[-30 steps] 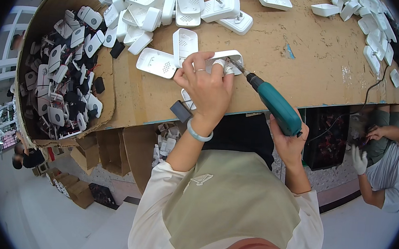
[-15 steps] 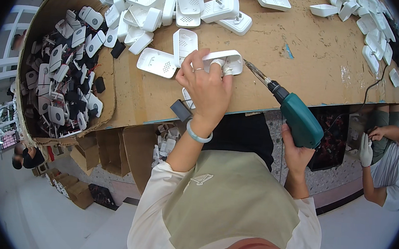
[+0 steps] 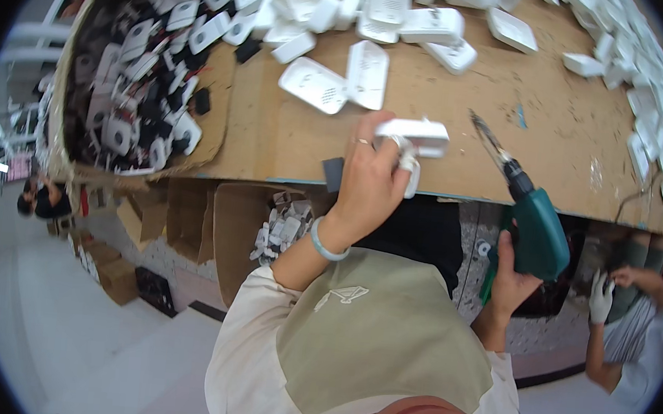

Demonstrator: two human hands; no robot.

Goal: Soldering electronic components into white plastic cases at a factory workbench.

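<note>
My left hand point(image 3: 371, 183) is closed round a white plastic casing point(image 3: 425, 133) just above the near edge of the table. The casing is tilted, so its inside is hidden. White coverings wrap some of the fingertips. In my right hand point(image 3: 511, 279) is a green pistol-shaped soldering gun point(image 3: 543, 240). Its thin metal tip points up and left, to the right of the casing and apart from it. Beyond my left hand, two open white casing shells point(image 3: 315, 85) lie on the table. Next to my left wrist is a dark grey block point(image 3: 332, 173).
A cardboard bin point(image 3: 216, 130) full of white and black parts stands at the left. White casings point(image 3: 434, 25) pile up along the back, with more point(image 3: 644, 108) at the far right. Below the table, a carton point(image 3: 236, 238) holds small white pieces. Another person point(image 3: 629, 320) sits at the right.
The whole view has shifted. My left hand has turned the casing, hiding its inside. The soldering gun's tip has drawn away from the casing, to the right.
</note>
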